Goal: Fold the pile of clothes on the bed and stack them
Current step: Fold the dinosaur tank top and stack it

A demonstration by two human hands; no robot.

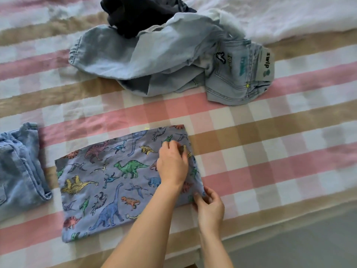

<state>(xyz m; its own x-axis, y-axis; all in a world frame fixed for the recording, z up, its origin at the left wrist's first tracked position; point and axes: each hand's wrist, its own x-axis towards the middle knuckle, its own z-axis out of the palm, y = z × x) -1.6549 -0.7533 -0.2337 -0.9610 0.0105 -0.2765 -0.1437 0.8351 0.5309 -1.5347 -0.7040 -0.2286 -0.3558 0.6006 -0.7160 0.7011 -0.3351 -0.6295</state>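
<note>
Dino-print garment lies flat on the checked bedspread, near-centre, folded into a rough rectangle w/ its long side running left-right. Blue-grey fabric, coloured dinosaurs all over.

Left hand is palm-down on the garment's right part, fingers curled, tips pinching or pressing the cloth near the far-right corner; can't tell if it really grips a fold or just pins it. Forearm crosses over the garment from the near edge.

Right hand is at the garment's near-right corner, fingers bent & closed onto the cloth edge there, thumb on top; has hold of that corner. The right edge between the two hands looks bunched/doubled over.

Folded jeans sit at the left, just beside the dino piece but not touching it, partly cut off by frame edge.

Unfolded pile is farther back, centre-right, well apart from the folded items: light denim shirt crumpled, a dark navy garment heaped on its far side, & pale denim jeans w/ patches and a waistband tag at the right, touching the shirt. White fluffy blanket fills the far-right corner. Grey floor shows near-right past the bed edge.
</note>
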